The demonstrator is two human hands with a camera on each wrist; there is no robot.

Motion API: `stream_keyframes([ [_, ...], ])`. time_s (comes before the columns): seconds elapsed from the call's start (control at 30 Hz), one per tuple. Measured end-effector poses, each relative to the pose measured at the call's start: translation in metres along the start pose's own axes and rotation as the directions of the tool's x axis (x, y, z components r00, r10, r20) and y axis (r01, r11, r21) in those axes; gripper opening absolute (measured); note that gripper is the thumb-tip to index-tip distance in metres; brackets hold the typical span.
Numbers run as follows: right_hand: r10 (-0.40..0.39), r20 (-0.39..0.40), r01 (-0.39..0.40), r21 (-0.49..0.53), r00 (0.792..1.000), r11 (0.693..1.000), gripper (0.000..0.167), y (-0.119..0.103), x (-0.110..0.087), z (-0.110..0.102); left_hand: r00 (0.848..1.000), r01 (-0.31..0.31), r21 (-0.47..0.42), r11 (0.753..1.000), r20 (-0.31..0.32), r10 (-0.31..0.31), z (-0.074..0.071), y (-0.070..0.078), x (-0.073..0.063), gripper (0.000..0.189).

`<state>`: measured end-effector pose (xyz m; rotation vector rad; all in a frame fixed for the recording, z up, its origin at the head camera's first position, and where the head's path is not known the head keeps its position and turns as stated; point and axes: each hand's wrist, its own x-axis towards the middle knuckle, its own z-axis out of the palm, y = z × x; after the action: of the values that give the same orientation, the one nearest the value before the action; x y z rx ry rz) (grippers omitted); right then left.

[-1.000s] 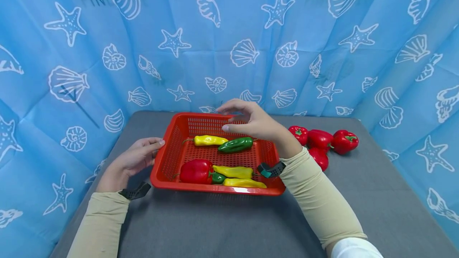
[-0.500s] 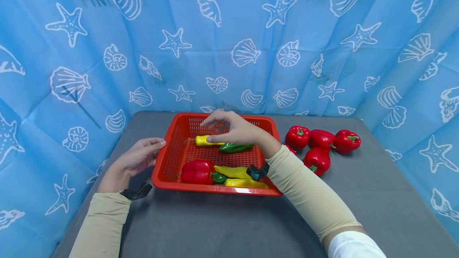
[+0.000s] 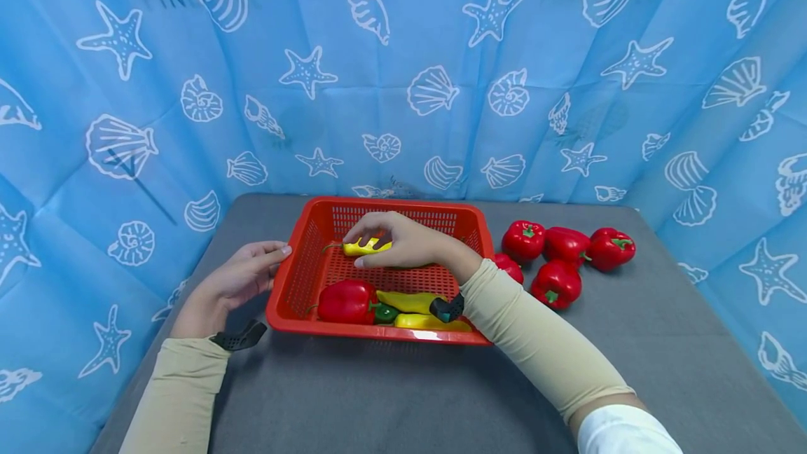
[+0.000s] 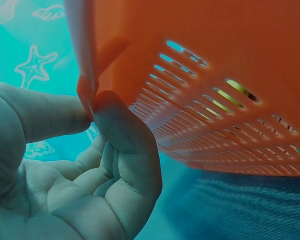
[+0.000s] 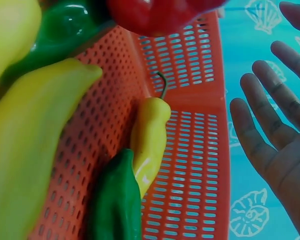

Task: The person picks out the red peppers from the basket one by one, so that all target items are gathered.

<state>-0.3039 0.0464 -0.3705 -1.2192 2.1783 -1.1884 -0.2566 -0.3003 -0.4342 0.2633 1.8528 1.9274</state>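
A red plastic basket (image 3: 372,331) with slotted walls sits on the table. My left hand (image 3: 249,277) pinches its left rim between thumb and index finger, as the left wrist view shows up close. Above the basket's back half is my right hand (image 3: 403,240), fingers spread and slightly bent, holding nothing. Below those fingers lies a yellow pepper (image 3: 366,247) with a thin stem, partly covered in the head view. A green pepper (image 5: 117,200) beside it is hidden there by the hand. Along the front wall lie a red bell pepper (image 3: 345,301) and two yellow peppers (image 3: 410,301).
Several red bell peppers (image 3: 556,284) lie on the grey table (image 3: 378,398), right of the basket and near my right forearm. A small dark green pepper (image 3: 385,313) lies among those at the basket's front. A blue patterned curtain (image 3: 403,125) hangs behind the table.
My right hand has moved left and lower over the basket, towards the yellow pepper at the back. The left hand has stayed on the rim.
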Motion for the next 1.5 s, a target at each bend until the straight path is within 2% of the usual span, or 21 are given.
stream_keyframes([
  [0.43, 0.004, 0.060, -0.004, -0.003, 0.998, 1.000, 0.046, 0.001, 0.002, 0.008, 1.000, -0.014, -0.019, 1.000, 0.027, 0.015, -0.002, -0.001, 0.000, 0.025],
  [0.77, 0.028, 0.119, -0.026, -0.015, 0.993, 1.000, 0.046, -0.001, 0.003, 0.011, 1.000, -0.013, -0.003, 1.000, 0.019, 0.013, 0.000, 0.001, 0.000, 0.025],
  [1.0, 0.067, 0.184, -0.062, -0.037, 0.981, 0.997, 0.053, 0.000, 0.005, 0.013, 1.000, -0.013, -0.015, 1.000, 0.017, 0.013, 0.000, 0.001, -0.001, 0.025],
  [1.2, 0.060, 0.236, -0.059, -0.012, 0.970, 0.998, 0.053, 0.001, 0.006, 0.014, 1.000, -0.013, -0.007, 1.000, 0.015, 0.014, 0.000, 0.001, 0.000, 0.026],
  [1.5, 0.091, 0.306, -0.096, 0.000, 0.948, 0.995, 0.057, 0.004, 0.007, 0.016, 0.999, -0.033, -0.002, 0.999, 0.034, 0.033, 0.001, -0.001, 0.002, 0.025],
])
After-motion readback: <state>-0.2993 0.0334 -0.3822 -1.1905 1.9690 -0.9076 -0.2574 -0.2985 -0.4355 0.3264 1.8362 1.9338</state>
